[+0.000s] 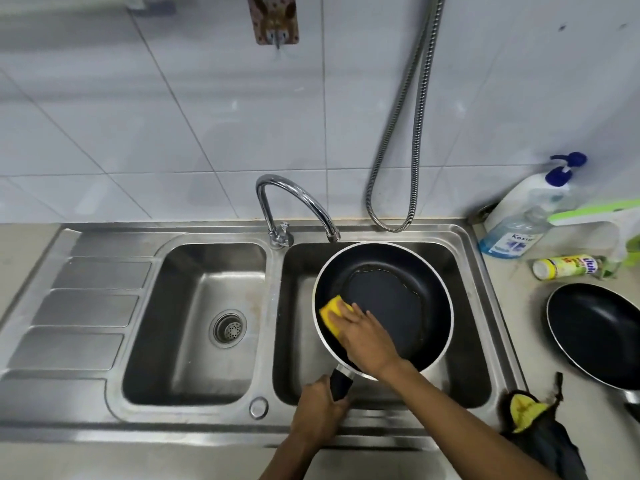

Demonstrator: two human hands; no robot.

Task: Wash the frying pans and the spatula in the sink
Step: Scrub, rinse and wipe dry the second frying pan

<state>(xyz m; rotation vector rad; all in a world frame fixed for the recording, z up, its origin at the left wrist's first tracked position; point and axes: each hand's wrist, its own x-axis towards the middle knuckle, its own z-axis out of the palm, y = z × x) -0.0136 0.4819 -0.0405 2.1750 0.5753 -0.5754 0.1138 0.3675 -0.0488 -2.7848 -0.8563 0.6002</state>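
Two frying pans are in view. First frying pan point(391, 306): dark non-stick interior, bright metal rim, held tilted over the right basin point(467, 341) of a stainless double sink. Its handle point(341, 384) points toward the person and is grasped by the left hand point(317, 408), fingers wrapped round it. The right hand point(367, 336) reaches into the pan with its fingers laid out flat, pressing a yellow sponge point(332, 308) against the inner wall on the left side. The faucet point(294, 195) spout ends just above the pan's far rim. Second frying pan point(595, 334): resting on the counter point(533, 306) to the right of the sink, interior facing up, untouched. The left basin point(194, 289) has a drain strainer point(228, 328) in its floor. Behind the second pan, a yellow container point(564, 266) lies on its side, with a clear blue bottle point(512, 233) beyond it. A dark cloth point(540, 431) sits on the near counter edge.
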